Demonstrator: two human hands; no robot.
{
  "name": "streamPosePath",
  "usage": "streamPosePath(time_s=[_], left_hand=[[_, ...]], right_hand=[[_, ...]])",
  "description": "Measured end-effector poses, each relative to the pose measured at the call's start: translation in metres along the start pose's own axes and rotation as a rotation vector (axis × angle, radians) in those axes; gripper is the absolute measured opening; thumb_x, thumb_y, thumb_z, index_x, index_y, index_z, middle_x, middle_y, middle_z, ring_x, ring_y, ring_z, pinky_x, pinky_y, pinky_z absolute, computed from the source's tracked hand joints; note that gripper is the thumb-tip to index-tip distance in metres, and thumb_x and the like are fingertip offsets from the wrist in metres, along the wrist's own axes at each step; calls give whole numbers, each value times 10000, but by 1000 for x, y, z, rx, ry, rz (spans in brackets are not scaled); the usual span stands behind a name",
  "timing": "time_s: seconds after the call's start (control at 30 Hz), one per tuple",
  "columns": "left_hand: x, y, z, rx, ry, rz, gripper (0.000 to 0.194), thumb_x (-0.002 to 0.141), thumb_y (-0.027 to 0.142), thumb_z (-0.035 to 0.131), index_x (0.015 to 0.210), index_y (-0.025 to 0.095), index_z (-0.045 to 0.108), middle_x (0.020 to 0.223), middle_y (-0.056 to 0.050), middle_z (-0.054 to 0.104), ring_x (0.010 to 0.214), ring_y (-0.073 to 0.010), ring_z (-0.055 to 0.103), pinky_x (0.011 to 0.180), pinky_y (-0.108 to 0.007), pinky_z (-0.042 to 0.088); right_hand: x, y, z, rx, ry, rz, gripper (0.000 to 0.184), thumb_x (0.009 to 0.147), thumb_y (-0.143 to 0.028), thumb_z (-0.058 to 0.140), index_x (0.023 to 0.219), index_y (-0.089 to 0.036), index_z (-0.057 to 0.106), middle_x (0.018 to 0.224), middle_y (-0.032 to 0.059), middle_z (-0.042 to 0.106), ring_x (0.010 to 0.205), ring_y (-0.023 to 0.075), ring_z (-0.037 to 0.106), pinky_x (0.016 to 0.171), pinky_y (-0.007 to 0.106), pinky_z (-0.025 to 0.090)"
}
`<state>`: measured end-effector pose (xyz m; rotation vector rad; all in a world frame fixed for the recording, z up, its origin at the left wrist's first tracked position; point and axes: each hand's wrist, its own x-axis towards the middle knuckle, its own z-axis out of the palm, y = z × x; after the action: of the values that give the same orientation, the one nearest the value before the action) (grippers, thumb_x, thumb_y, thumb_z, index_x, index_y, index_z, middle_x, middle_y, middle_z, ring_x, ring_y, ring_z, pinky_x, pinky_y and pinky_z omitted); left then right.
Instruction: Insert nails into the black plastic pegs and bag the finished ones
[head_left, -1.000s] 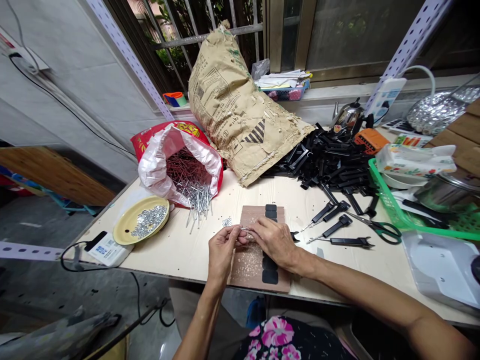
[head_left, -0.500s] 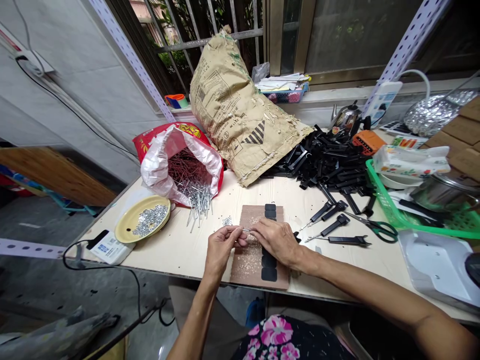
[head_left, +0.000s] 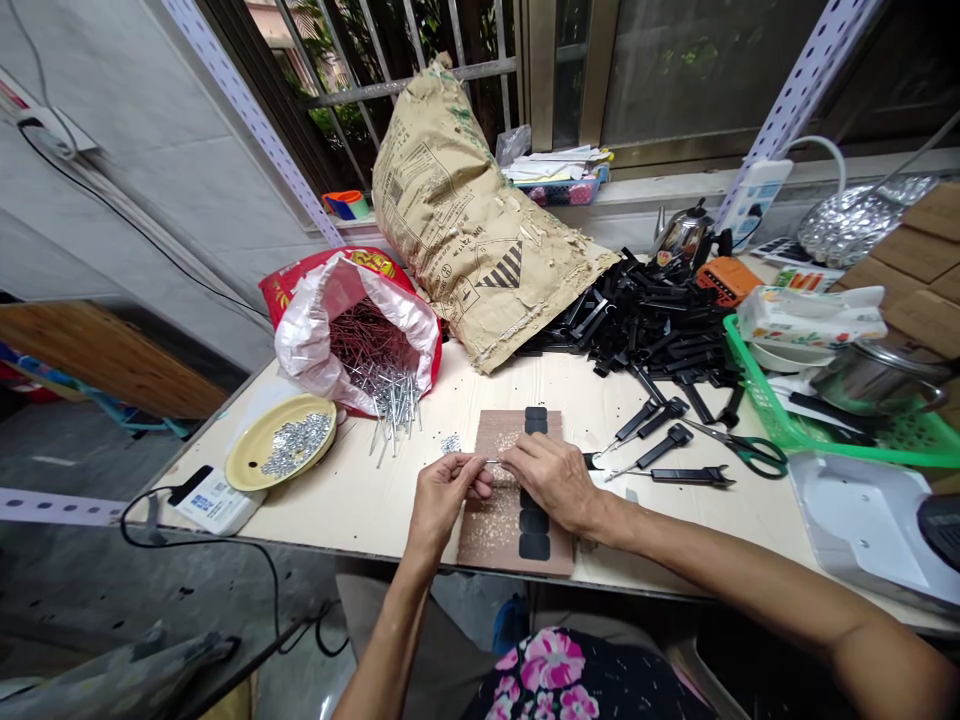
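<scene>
over a brown board (head_left: 491,535) on the pale table (head_left: 360,510), both hands (head_left: 500,475) pinch one thin metal piece (head_left: 492,461) by the barred window (head_left: 360,90).

Sack (head_left: 480,230), rough matt paper; rods (head_left: 396,400), shiny metal; tabletop (head_left: 420,500), smooth pale wood; basket (head_left: 772,412), glossy green plastic; pot (head_left: 874,378), polished metal; strips (head_left: 534,522), matt black.

Both hands (head_left: 499,480) grip a thin metal piece (head_left: 492,460); board (head_left: 491,520) beneath.
</scene>
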<state>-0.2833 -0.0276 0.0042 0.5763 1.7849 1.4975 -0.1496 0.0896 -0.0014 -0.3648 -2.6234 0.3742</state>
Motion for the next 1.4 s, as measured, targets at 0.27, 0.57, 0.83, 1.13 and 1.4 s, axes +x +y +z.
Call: streamPosePath(time_s=[0.27, 0.57, 0.83, 1.13, 1.4], left_hand=[[2, -4, 2, 10, -27, 3, 296, 712, 396, 696, 793, 115, 644, 655, -48, 688, 534, -125, 615, 546, -235, 514], [2, -6, 2, -12, -58, -23, 286, 729, 406, 677, 756, 123, 641, 656, -46, 686, 518, -116, 603, 530, -225, 507], [1, -2, 5, -37, -34, -20, 301, 704, 419, 694, 731, 124, 634, 617, -29, 667, 468, -97, 568, 483, -207, 476], [7, -1, 0, -273, -118, -197, 365, 589, 414, 791, 691, 120, 599, 568, -5, 633, 410, -62, 522, 467, -203, 503], [8, -3, -3, -365, -161, -237, 366, 589, 399, 806, 680, 123, 583, 565, 6, 630, 412, -49, 523, 482, -198, 530]], right_hand=[[-2, 0, 3, -114, 13, -67, 170, 940, -190, 441, 854, -182, 587, 798, 27, 572, 750, 142, 496, 617, 256, 331], [-1, 4, -4, -44, -60, -68, 173, 937, -194, 448, 880, -183, 612, 828, 35, 576, 783, 145, 530, 607, 243, 352], [1, 8, -4, 214, -68, 32, 156, 936, -243, 475, 928, -192, 623, 861, 21, 602, 783, 124, 543, 649, 230, 382], [-1, 5, -5, 6, 2, -33, 224, 960, -266, 416, 912, -184, 618, 834, 34, 605, 777, 134, 529, 657, 248, 362], [3, 6, -5, 30, 12, -33, 222, 951, -290, 441, 904, -180, 628, 836, 30, 623, 789, 137, 554, 672, 248, 367]])
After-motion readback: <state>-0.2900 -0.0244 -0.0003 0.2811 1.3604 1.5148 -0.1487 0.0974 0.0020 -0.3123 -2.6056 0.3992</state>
